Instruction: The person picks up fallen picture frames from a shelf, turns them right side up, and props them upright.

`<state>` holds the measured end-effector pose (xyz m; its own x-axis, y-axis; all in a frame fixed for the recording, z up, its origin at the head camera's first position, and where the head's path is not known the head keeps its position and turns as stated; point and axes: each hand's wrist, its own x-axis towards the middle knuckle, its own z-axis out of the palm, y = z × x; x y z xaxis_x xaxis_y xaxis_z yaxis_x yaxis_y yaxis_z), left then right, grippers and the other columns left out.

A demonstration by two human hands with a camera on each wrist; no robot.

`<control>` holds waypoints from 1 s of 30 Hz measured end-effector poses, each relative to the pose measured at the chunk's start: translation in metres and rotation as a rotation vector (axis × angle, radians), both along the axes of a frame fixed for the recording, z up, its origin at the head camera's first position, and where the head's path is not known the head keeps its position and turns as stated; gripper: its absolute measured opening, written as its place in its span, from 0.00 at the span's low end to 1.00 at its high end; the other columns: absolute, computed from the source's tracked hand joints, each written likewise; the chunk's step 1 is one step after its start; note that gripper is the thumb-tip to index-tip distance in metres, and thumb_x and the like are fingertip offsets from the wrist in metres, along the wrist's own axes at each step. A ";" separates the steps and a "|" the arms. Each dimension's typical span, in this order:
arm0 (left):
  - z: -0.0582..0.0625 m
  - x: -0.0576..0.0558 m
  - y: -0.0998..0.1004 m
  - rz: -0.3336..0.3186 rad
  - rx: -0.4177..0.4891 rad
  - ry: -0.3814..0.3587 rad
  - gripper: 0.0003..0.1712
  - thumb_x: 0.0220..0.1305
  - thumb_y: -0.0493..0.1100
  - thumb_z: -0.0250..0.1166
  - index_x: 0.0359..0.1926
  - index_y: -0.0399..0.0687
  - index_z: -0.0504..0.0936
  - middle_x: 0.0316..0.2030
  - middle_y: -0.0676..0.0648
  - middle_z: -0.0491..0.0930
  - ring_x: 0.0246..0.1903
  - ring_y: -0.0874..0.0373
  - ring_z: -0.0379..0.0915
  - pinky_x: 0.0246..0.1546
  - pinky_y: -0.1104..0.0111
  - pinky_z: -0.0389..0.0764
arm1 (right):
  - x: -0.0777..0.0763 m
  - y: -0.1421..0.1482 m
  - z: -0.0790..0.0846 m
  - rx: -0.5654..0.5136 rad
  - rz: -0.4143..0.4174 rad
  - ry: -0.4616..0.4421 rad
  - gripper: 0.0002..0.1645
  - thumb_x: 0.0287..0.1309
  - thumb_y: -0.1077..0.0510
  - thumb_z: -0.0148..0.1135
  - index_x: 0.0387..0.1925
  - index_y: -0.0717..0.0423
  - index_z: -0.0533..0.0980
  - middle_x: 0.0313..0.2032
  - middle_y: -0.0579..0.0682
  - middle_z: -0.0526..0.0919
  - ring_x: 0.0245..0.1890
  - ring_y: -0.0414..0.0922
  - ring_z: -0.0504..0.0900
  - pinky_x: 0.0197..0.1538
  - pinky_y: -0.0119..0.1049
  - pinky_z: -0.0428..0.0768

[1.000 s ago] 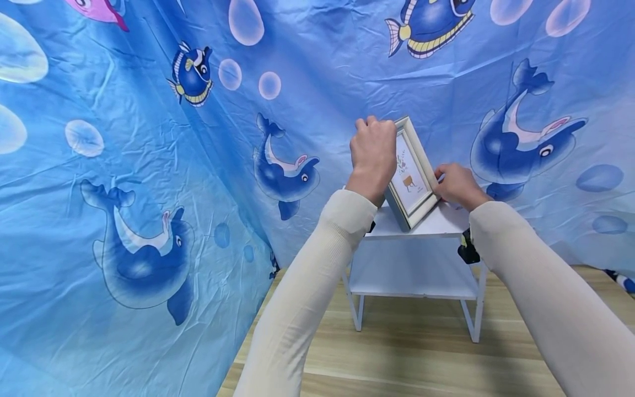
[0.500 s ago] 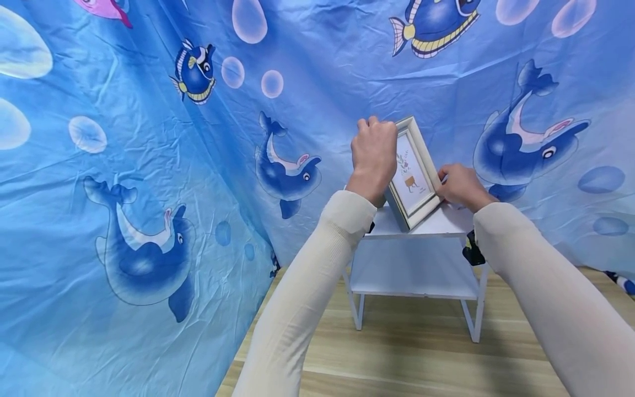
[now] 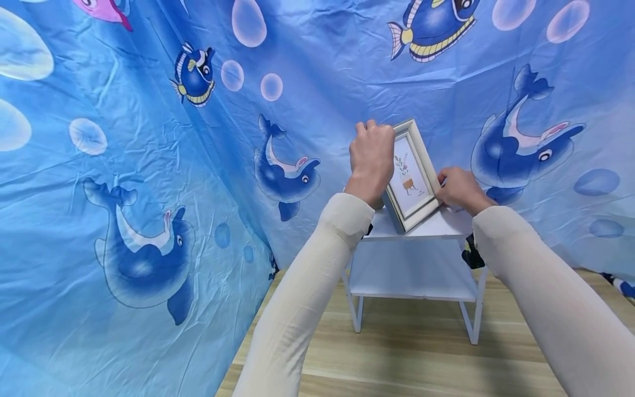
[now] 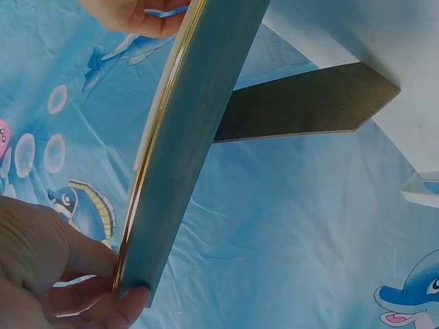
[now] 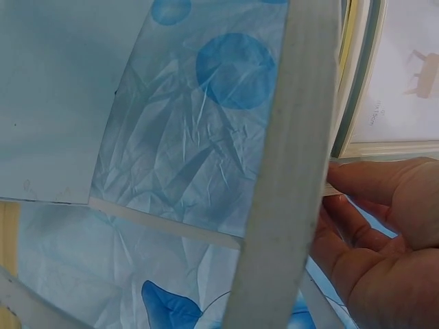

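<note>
A picture frame (image 3: 419, 212) with a cream front and a plant-in-a-pot print leans back on the white table (image 3: 448, 220). In the left wrist view its grey-green side shows, and a brown back support (image 4: 302, 103) stands out behind it. My left hand (image 3: 371, 160) holds the frame by its upper left edge, thumb and fingers on either side in the left wrist view. With my right hand (image 3: 458, 186) I pinch the lower right edge; in the right wrist view the thumb (image 5: 370, 179) lies on the front. The left fingertips are hidden in the head view.
Below the tabletop the white table has a lower shelf (image 3: 414, 284) and slim metal legs (image 3: 473, 325) on a wood-look floor (image 3: 397, 364). Blue cloth (image 3: 327, 71) printed with dolphins, fish and bubbles hangs close behind and along the left.
The picture frame has turned slightly, its lower left corner shifting a little left and its front facing me more. Both hands keep their hold on it.
</note>
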<state>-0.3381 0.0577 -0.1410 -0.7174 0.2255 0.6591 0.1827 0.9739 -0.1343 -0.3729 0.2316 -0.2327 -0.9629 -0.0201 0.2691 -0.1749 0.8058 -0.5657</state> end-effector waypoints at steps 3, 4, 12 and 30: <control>-0.001 -0.001 0.000 -0.003 -0.006 0.011 0.17 0.67 0.38 0.63 0.55 0.49 0.83 0.50 0.47 0.79 0.51 0.54 0.70 0.39 0.67 0.84 | 0.002 0.001 0.000 0.001 -0.002 0.007 0.12 0.55 0.68 0.56 0.42 0.69 0.72 0.42 0.70 0.78 0.35 0.59 0.76 0.32 0.44 0.76; -0.001 -0.001 0.000 -0.004 -0.008 0.015 0.17 0.67 0.39 0.62 0.56 0.49 0.83 0.50 0.47 0.79 0.51 0.54 0.70 0.39 0.67 0.84 | 0.002 0.001 0.000 -0.002 -0.003 0.006 0.12 0.55 0.68 0.56 0.42 0.70 0.72 0.42 0.70 0.78 0.35 0.59 0.76 0.33 0.44 0.76; -0.004 -0.005 0.001 -0.024 0.001 0.026 0.17 0.67 0.38 0.62 0.56 0.46 0.83 0.50 0.46 0.79 0.50 0.54 0.70 0.40 0.67 0.84 | 0.007 0.002 -0.003 -0.009 -0.023 -0.018 0.13 0.55 0.68 0.57 0.43 0.70 0.72 0.42 0.70 0.77 0.36 0.59 0.75 0.34 0.44 0.76; -0.003 -0.007 -0.008 -0.042 0.010 0.020 0.17 0.66 0.35 0.61 0.55 0.45 0.81 0.50 0.46 0.78 0.52 0.53 0.70 0.38 0.65 0.84 | 0.011 -0.002 0.000 -0.002 -0.033 -0.010 0.12 0.53 0.68 0.58 0.41 0.70 0.72 0.40 0.68 0.77 0.37 0.59 0.74 0.34 0.42 0.76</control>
<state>-0.3454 0.0499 -0.1442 -0.6937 0.2491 0.6758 0.2213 0.9666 -0.1292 -0.3617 0.2294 -0.2326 -0.9657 0.0124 0.2592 -0.1424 0.8097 -0.5693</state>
